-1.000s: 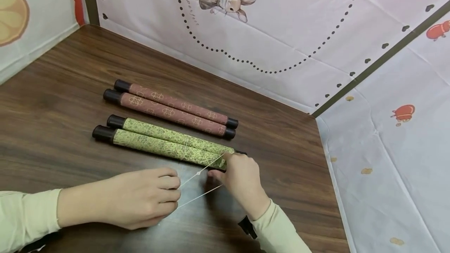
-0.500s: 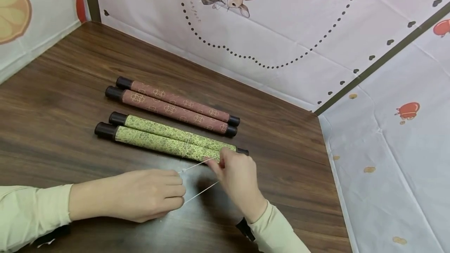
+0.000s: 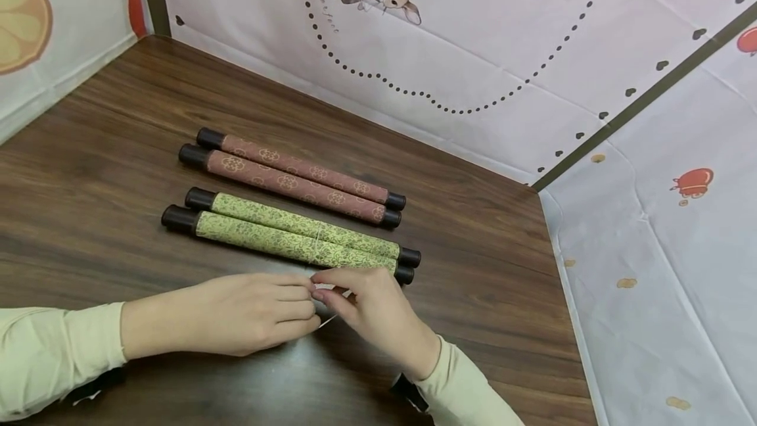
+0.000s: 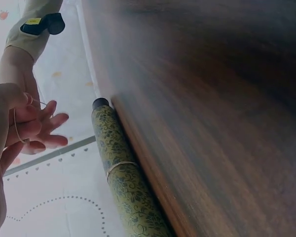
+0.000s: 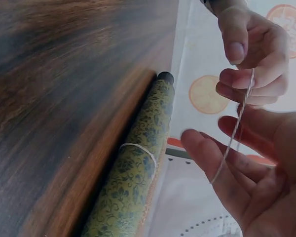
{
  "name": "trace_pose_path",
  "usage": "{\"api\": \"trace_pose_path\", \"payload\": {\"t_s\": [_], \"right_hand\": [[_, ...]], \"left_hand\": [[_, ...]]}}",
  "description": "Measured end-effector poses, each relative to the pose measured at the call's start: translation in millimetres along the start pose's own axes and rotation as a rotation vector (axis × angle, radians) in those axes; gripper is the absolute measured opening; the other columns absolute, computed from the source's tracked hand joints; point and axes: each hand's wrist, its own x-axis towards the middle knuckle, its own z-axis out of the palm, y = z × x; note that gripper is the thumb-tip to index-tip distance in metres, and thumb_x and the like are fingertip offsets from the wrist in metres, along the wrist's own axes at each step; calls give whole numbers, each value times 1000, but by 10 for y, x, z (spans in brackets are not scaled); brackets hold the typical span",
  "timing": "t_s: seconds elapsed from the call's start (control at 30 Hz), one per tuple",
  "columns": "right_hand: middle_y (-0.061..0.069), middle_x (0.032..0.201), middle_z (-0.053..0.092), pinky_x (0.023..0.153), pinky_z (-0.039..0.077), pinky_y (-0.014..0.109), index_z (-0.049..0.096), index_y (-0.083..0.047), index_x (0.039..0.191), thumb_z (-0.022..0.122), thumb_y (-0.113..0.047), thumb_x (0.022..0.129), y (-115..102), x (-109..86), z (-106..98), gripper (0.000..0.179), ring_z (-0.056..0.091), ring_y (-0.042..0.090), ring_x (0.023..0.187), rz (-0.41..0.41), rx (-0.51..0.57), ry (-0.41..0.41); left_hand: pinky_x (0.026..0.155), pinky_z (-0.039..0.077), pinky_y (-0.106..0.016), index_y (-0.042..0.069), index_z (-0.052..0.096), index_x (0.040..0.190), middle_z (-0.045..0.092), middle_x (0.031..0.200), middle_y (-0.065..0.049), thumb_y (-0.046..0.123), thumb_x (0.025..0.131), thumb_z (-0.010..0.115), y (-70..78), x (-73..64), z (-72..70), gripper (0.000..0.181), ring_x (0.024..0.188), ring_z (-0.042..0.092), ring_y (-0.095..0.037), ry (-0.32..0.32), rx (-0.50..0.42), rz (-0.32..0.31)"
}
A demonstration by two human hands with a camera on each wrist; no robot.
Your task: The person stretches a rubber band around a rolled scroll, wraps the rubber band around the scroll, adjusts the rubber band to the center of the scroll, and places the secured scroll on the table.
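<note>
One thin white string (image 5: 231, 140) stretches between the left hand (image 3: 254, 314) and the right hand (image 3: 375, 304), above the bench (image 3: 491, 248), near two green rolls (image 3: 260, 240). The left grip is curled around the string; the right grip is loose, fingers apart, string looped across. Two red rolls (image 3: 296, 183) lie beyond.

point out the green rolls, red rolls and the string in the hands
Green rolls (image 3: 290, 244): head view, patterned middle of nearer one
Red rolls (image 3: 292, 187): head view, patterned middle of nearer one
String (image 5: 236, 129): right wrist view, middle of its strand
</note>
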Motion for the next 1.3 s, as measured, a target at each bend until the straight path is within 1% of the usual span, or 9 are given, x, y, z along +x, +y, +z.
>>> {"api": "trace_pose_path", "payload": {"t_s": [0.2,0.3,0.43,0.57,0.8,0.9,1.0,1.13,1.3], "right_hand": [[-2,85,75,70,54,11,74,-11,89,67,-17,92,71,3,10,10,68,4,75,-5,-130,146],[-2,80,74,67,56,17,73,-11,84,70,-13,89,153,-11,-20,7,68,7,71,68,-262,235],[-2,77,74,64,57,21,75,-11,83,72,-10,87,228,-48,-85,5,69,8,69,184,-275,328],[-3,79,75,65,57,21,76,-13,86,70,-14,90,216,-35,-102,7,69,7,71,177,-260,322],[-6,83,76,62,56,21,75,-17,90,72,-18,88,117,-19,-22,4,70,3,70,155,-374,296],[-4,85,76,58,54,21,73,-16,99,74,-17,86,61,0,14,13,67,3,65,170,-413,253],[-1,88,77,54,51,19,71,-14,104,76,-17,84,15,59,12,21,65,3,60,251,-355,197],[6,97,77,55,49,15,69,-11,106,75,-15,84,-7,178,-13,23,68,6,60,392,-188,180],[11,115,71,68,57,18,57,-6,115,74,-8,84,-62,281,2,36,75,18,87,433,35,148]], "left_hand": [[97,48,-29,14,67,105,65,92,6,13,98,39,19,-16,-19,29,88,58,-11,8,13,-3],[90,47,-26,14,67,99,60,84,6,13,100,34,42,-24,-48,32,80,54,-10,31,-27,-18],[86,48,-24,13,68,96,58,81,7,17,99,39,30,-53,-91,29,78,54,-9,82,-94,-86],[86,48,-24,12,70,99,60,83,6,18,100,38,-1,-63,-95,32,82,57,-9,86,-107,-145],[90,49,-25,11,70,106,62,88,6,18,101,31,3,-22,-36,40,87,58,-9,70,-36,-160],[93,50,-28,10,70,108,66,93,4,14,102,30,2,16,-18,41,90,60,-11,63,8,-139],[100,50,-31,10,70,112,67,98,2,12,96,42,55,57,8,32,95,61,-12,5,68,-85],[107,48,-32,12,67,119,66,101,3,23,87,52,195,121,74,37,102,62,-11,-108,151,3],[104,49,-26,13,64,124,65,103,4,29,90,54,327,219,158,39,103,61,-10,-162,166,64]]}}
